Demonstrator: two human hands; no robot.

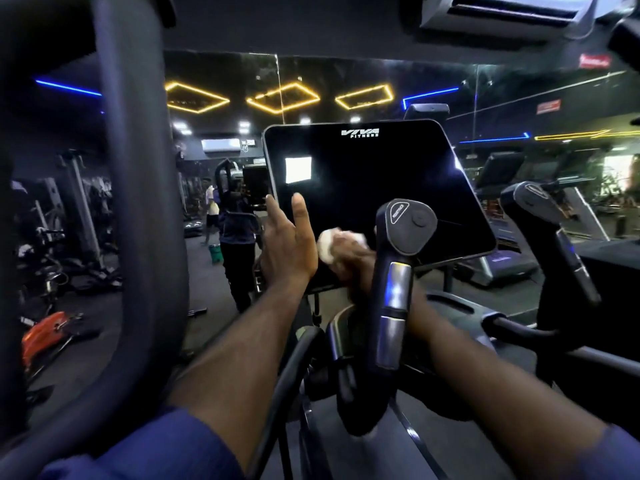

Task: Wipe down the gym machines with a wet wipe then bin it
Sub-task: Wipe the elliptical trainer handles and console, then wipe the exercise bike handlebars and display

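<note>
Plainly had both hands up at the screen, a flat, glossy black slab with rounded corners, a thin pale rim and white "VIVA FITNESS" lettering near the top. Caught a bright square glare on its upper left. Had the left hand against the slab's left edge, fingers straight and a little spread, tips touching the glass and rim. Held the wipe in the right hand, low on the screen and just right of the left hand: white, crumpled into a soft rounded lump, against the glass. Could not tell the right fingers apart for blur, but saw them curled round the lump. Saw an upright handle close in front of the right wrist, hiding part of it: matt dark rubbery head of rounded-triangle shape with a round button, then two shiny metal plates down a smooth stem. Noted a second handle of like build further right, well apart from both hands. Had a thick, smooth dark tube curving down the left side, very near the camera. Wore blue cloth sleeves ending above bare forearms. Made out a mirror behind, showing yellow diamond-shaped light outlines and thin blue strips, and a white ribbed air conditioner at top right.
</note>
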